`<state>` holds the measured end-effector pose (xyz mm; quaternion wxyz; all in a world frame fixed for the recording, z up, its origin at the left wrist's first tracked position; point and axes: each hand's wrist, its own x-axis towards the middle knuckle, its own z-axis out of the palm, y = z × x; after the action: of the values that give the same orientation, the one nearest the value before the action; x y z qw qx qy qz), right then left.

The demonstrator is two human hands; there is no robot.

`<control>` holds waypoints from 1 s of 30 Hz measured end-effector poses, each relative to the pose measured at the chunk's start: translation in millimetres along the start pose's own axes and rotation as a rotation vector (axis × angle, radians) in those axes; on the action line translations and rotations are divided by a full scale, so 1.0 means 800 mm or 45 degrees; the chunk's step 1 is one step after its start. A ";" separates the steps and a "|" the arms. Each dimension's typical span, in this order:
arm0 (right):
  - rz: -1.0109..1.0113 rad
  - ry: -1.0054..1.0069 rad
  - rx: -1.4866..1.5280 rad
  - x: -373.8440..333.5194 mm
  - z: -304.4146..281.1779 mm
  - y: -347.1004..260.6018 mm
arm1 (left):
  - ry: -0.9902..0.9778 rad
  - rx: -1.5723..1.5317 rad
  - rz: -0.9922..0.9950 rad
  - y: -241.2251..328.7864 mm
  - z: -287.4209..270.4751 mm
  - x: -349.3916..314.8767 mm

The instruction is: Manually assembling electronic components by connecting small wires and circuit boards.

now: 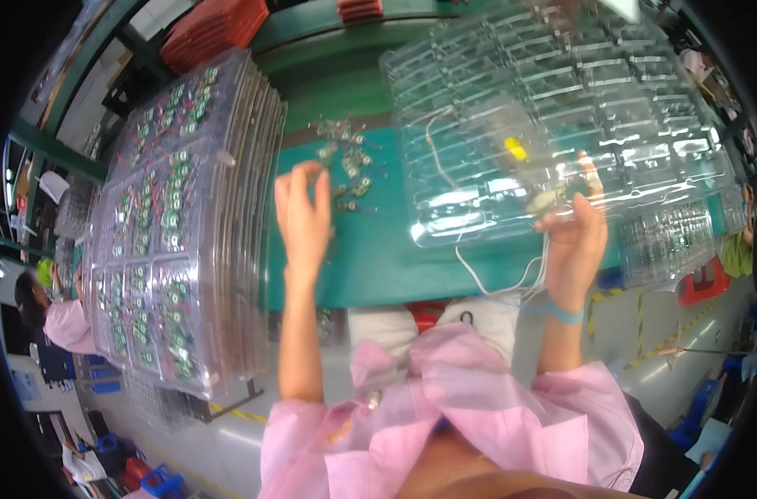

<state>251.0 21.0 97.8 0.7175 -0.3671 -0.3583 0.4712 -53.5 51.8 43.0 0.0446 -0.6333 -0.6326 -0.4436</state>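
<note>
My left hand is over the left of the bench, its fingers curled toward the thumb beside a loose pile of small green circuit boards with thin wires. Whatever lies between those fingertips is too small to make out. On the right, my right hand grips the near edge of a clear plastic tray with many moulded compartments, thumb in front and fingers showing through the plastic. The tray is tilted up above the bench. Through it I see a yellow object and a white cable that hangs below its edge.
Close on my left rises a tall stack of clear trays, the top one filled with circuit boards. More clear trays lie at the right. Red packs sit on the far shelf. A person in pink works at far left.
</note>
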 end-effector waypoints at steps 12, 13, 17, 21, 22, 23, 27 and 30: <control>0.222 0.051 0.612 0.014 -0.043 -0.041 | -0.115 0.076 0.236 0.023 0.011 -0.047; 0.203 0.047 0.582 0.012 -0.043 -0.043 | -0.190 -0.054 0.142 0.038 0.008 -0.046; 0.221 -0.017 0.495 0.010 -0.034 -0.049 | -0.434 -0.666 -0.301 0.072 -0.007 -0.048; 0.272 -0.084 0.379 0.006 -0.019 -0.047 | -0.517 -1.636 -0.610 0.098 -0.026 -0.051; 0.285 -0.100 0.412 0.004 -0.019 -0.044 | -0.564 -1.693 -0.599 0.105 -0.030 -0.050; 0.300 -0.115 0.444 0.003 -0.016 -0.041 | -0.610 -1.751 -0.587 0.110 -0.032 -0.050; 0.345 -0.097 0.442 0.027 0.022 -0.018 | -0.382 -1.580 -0.581 0.107 -0.035 -0.061; 0.436 -0.137 0.504 0.082 0.055 0.000 | -0.386 -1.592 -0.628 0.086 -0.041 -0.069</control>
<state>233.1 90.6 129.7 0.6650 -0.2493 -0.2295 0.6655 -1.4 -24.5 63.5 -0.5202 -0.4326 -0.3829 -0.6290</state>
